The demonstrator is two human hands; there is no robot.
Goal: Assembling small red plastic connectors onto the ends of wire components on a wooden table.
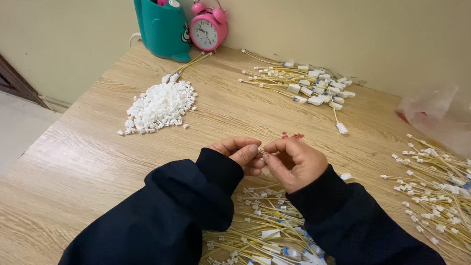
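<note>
Together, left hand (240,149) and right hand (293,160) each grip closed on one small wire end (260,151), among three wire heaps (301,85)

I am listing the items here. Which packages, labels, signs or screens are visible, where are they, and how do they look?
Plastic bag: far right of the table, crumpled, clear with some red inside.
Alarm clock: back edge by the wall, round, pink, white dial face.
No signs or screens.
</note>
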